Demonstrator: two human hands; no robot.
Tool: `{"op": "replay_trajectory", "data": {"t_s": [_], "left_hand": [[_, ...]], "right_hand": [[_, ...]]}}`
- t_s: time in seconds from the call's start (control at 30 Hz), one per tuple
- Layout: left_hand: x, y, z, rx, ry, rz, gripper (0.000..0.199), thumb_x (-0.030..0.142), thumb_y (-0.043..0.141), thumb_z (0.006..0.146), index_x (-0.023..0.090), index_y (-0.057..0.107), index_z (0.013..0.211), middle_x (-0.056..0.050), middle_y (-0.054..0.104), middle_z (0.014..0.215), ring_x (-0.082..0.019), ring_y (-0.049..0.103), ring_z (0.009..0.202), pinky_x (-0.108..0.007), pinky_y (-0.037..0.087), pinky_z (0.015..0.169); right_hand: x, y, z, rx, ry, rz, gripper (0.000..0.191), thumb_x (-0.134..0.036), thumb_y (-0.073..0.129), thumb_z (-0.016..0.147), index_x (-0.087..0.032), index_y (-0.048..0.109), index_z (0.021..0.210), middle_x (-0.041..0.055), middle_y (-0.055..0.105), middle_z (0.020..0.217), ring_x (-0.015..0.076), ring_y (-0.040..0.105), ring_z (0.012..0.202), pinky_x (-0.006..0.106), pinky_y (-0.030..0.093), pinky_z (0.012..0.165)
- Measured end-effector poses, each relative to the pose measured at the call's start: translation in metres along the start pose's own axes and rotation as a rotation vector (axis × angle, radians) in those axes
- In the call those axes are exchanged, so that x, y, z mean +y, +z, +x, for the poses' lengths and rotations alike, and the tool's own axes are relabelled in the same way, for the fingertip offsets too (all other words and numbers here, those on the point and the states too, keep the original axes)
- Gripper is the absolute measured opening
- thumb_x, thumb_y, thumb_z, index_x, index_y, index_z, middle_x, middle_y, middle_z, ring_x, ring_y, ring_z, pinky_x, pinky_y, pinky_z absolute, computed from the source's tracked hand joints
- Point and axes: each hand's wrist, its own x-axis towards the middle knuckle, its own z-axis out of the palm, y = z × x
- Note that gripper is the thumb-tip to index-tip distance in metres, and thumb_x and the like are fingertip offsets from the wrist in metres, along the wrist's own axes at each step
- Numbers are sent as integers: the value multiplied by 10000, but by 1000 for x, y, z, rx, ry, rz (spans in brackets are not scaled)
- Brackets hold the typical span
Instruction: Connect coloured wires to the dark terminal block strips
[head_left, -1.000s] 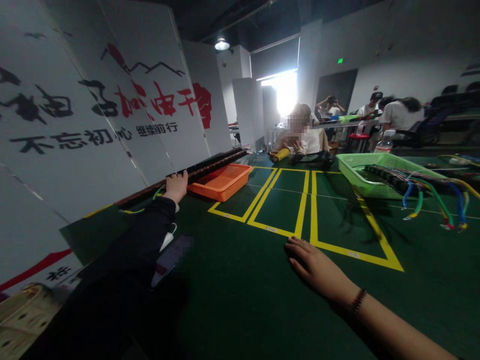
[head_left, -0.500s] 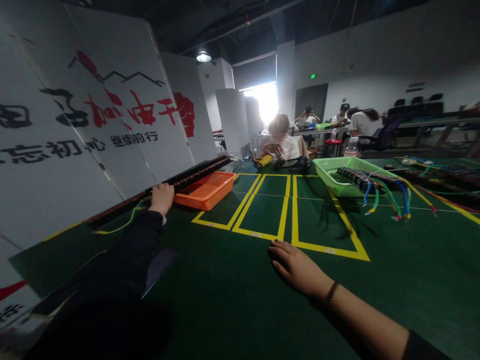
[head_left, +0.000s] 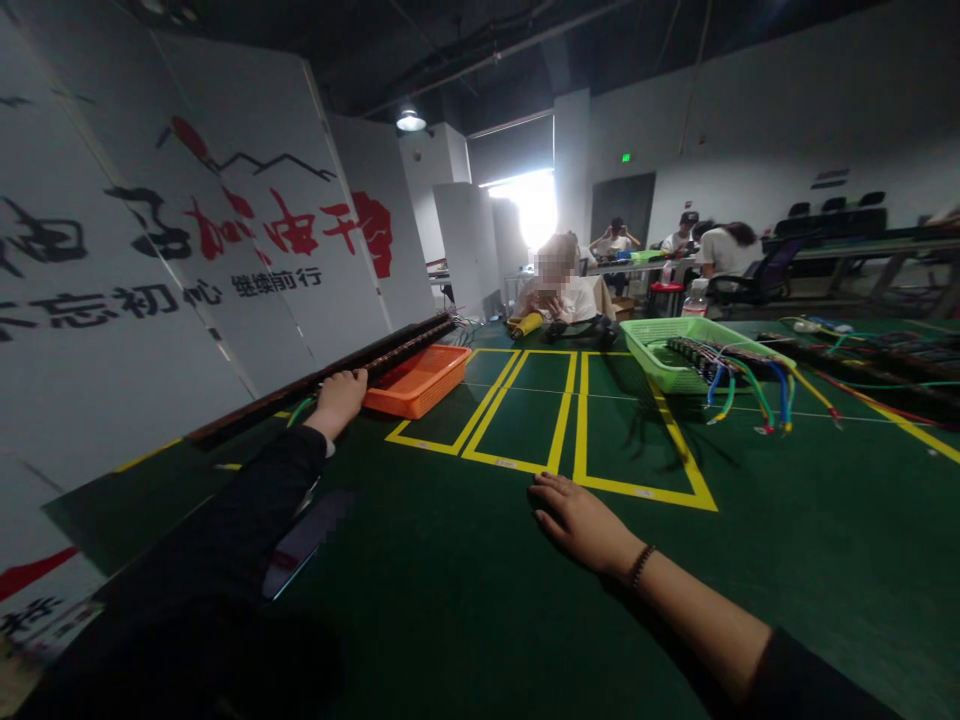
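My left hand (head_left: 339,402) reaches to the near-left corner of an orange plastic basket (head_left: 420,388), beside a long dark strip (head_left: 262,400). Its fingers curl downward and their tips are hidden, so what they grip cannot be made out. A green wire (head_left: 300,410) shows just left of this hand. On the green table (head_left: 450,580), my right hand (head_left: 581,518) lies palm down, fingers stretched out and holding nothing. It rests at the near edge of the yellow tape outlines (head_left: 517,465).
A green basket (head_left: 634,345) at the right holds black parts with coloured wires (head_left: 765,395) hanging over its rim. More wired parts (head_left: 885,355) lie beyond. A phone (head_left: 300,550) lies by my left sleeve. Across the table sits a person (head_left: 577,300) near a yellow tool (head_left: 527,325).
The view has shifted slightly, and more of the phone shows. My left hand appears a little further right, still by the orange basket. My right hand stays flat on the table.
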Motion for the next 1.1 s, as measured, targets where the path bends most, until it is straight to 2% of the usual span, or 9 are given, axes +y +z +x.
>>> {"op": "replay_trajectory", "data": {"t_s": [0.13,0.23,0.37,0.6,0.83,0.97,1.1], "left_hand": [[17,-1,-1,0,-73,0,462,97,229,847,-39,393,1256,-337,507,1134,-361,538,1037,-442,397,797],[30,-3,5,-14,-135,-3,443,87,230,835,-79,449,1183,-355,505,1111,-381,550,1007,-452,400,768],[38,-10,15,-30,-163,-17,420,86,259,814,-67,508,1116,-341,523,1085,-377,566,974,-447,406,752],[29,-19,17,-22,-104,-29,420,168,376,788,-39,519,1125,-335,521,1121,-354,551,1000,-434,414,776],[21,-32,27,-62,-98,-42,408,205,392,827,-28,504,1142,-323,527,1121,-356,548,1030,-443,420,801],[12,-48,30,-131,-45,-41,382,279,462,838,24,527,1113,-239,572,1086,-291,580,964,-402,454,770],[3,-69,24,-151,13,-13,398,390,463,867,84,529,1113,-158,578,1106,-223,573,962,-394,459,818]], "right_hand": [[-1,-1,0,-5,-4,-26,464,-387,381,915,-164,510,1301,103,454,1381,229,391,1287,399,279,1102],[-2,-2,0,-2,-11,-34,465,-376,384,913,-150,509,1300,108,458,1377,224,393,1286,387,268,1108],[-3,-4,-1,3,-10,-14,460,-365,397,909,-149,511,1299,109,452,1382,229,386,1291,397,274,1104],[-3,-3,-1,18,-9,-6,459,-366,410,904,-145,519,1291,113,457,1378,237,392,1287,407,281,1103],[-3,-4,-1,30,-10,3,439,-351,425,899,-154,533,1277,113,470,1366,242,402,1281,413,296,1095],[-4,-5,-2,23,-23,-13,452,-355,407,907,-134,529,1281,125,470,1363,245,406,1277,406,298,1094],[-4,-5,-2,31,-34,-23,445,-339,413,904,-121,537,1271,135,475,1357,244,416,1269,398,295,1095]]}}
